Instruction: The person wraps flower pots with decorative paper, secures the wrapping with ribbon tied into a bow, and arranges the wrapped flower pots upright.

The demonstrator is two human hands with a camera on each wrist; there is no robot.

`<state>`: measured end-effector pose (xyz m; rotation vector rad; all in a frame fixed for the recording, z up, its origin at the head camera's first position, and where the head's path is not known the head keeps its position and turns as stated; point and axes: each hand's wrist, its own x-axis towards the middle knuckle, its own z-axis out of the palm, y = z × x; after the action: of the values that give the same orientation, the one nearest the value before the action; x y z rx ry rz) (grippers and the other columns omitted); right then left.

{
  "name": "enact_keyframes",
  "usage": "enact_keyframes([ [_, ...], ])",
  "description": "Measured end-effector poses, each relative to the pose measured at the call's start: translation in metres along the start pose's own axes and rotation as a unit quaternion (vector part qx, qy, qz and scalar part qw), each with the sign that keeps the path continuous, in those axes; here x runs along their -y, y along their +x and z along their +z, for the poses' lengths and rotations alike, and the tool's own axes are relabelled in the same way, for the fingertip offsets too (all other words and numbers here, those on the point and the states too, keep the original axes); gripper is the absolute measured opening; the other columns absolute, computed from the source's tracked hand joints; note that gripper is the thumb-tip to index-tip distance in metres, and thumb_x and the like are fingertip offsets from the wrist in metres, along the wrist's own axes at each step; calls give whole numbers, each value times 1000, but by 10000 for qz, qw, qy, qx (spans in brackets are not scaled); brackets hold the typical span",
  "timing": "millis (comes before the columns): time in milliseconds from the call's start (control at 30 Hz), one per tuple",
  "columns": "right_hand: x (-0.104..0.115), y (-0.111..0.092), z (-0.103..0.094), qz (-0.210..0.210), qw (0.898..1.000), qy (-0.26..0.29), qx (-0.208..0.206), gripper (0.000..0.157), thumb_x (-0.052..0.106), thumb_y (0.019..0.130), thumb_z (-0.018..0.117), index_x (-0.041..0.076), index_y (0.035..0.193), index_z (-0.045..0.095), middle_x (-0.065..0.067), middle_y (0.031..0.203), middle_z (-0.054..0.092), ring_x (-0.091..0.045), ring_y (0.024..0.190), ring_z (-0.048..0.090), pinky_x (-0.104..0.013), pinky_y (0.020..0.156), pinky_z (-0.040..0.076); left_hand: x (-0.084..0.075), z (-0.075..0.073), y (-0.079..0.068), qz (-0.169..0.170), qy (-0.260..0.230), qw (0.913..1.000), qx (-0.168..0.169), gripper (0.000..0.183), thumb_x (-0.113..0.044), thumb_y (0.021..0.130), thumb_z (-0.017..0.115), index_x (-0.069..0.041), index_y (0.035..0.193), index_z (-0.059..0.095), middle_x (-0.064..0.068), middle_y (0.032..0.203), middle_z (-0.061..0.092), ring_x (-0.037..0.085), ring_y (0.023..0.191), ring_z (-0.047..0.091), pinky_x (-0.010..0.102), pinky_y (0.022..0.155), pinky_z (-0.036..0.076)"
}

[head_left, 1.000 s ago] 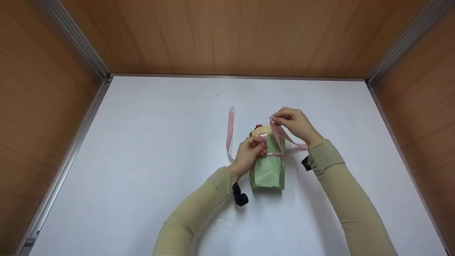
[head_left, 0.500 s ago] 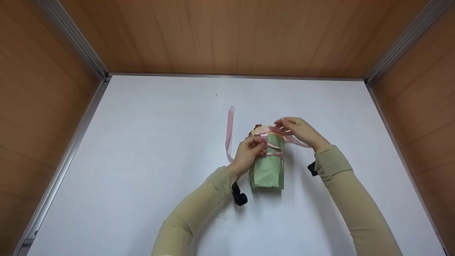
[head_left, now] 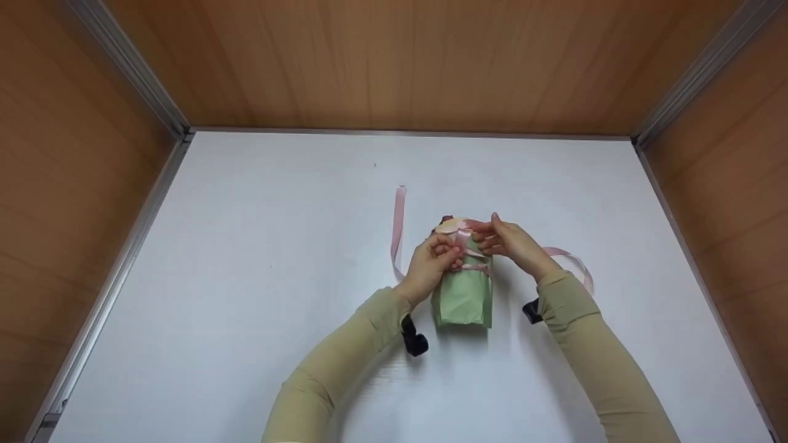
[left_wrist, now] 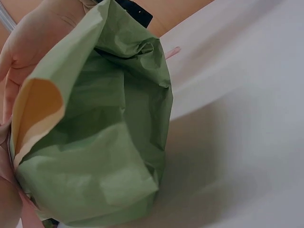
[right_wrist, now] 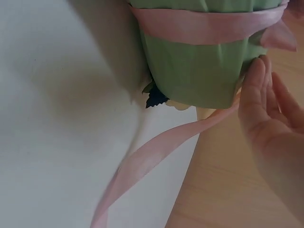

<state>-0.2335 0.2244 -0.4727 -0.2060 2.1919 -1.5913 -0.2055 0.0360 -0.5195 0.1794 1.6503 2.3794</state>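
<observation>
A bouquet wrapped in green paper (head_left: 463,301) lies on the white table, with cream paper and dark red bits at its far end. A pink ribbon (right_wrist: 194,28) runs around the wrapping. Over the bouquet, my left hand (head_left: 426,271) pinches a small ribbon loop between thumb and fingers. My right hand (head_left: 517,246) is on the bouquet's right side, its thumb raised and its fairly straight fingers touching the ribbon by the loop. In the right wrist view those fingers lie against the wrapping, and a dark leaf (right_wrist: 156,96) pokes out. The knot itself is hidden by the hands.
One ribbon tail (head_left: 399,218) lies on the table (head_left: 246,295) left of the bouquet; another tail (head_left: 582,264) curls beyond the right wrist. Wooden panels (head_left: 394,67) with metal edges enclose the table at the back and sides. Black camera mounts (head_left: 416,343) hang at both wrists.
My right hand let go of the raised ribbon, which now lies across the bouquet's top, and came down closer to the left hand. The right tail swung outward. The left hand stayed put.
</observation>
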Motion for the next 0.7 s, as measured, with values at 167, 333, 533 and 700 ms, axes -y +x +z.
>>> enact_keyframes([
  [167, 1, 2, 5, 253, 9989, -402, -9, 43, 26, 102, 37, -10, 117, 56, -6, 102, 60, -9, 87, 55, -21, 78, 48, 0, 1, 0, -32, 22, 10000, -14, 6, 4, 91, 55, -1, 91, 52, -4, 71, 60, 4, 65, 59, 17, 63, 49],
  [333, 4, 1, 9, -2, 9903, -1384, 85, 29, 14, 89, 57, -6, 111, 60, -13, 106, 61, -14, 89, 51, -23, 76, 44, 0, 1, 1, -51, 88, 9999, 11, 5, 3, 92, 55, 0, 92, 51, -4, 73, 60, 5, 66, 59, 17, 64, 50],
  [533, 7, -4, 13, -278, 9817, -1884, 21, 18, 11, 89, 61, -2, 101, 61, -11, 94, 60, -16, 80, 50, -23, 67, 44, -2, 2, 1, -128, 101, 9999, 12, 7, 1, 92, 56, 4, 96, 52, -3, 73, 60, 6, 67, 60, 18, 65, 50],
  [700, 12, -6, 11, -185, 9902, -1381, 85, 27, 14, 93, 53, -4, 112, 59, -18, 117, 59, -23, 102, 52, -30, 86, 44, -3, 3, 1, -88, 234, 9997, 76, 11, 0, 92, 57, 7, 99, 51, -3, 74, 59, 6, 67, 60, 17, 65, 50],
])
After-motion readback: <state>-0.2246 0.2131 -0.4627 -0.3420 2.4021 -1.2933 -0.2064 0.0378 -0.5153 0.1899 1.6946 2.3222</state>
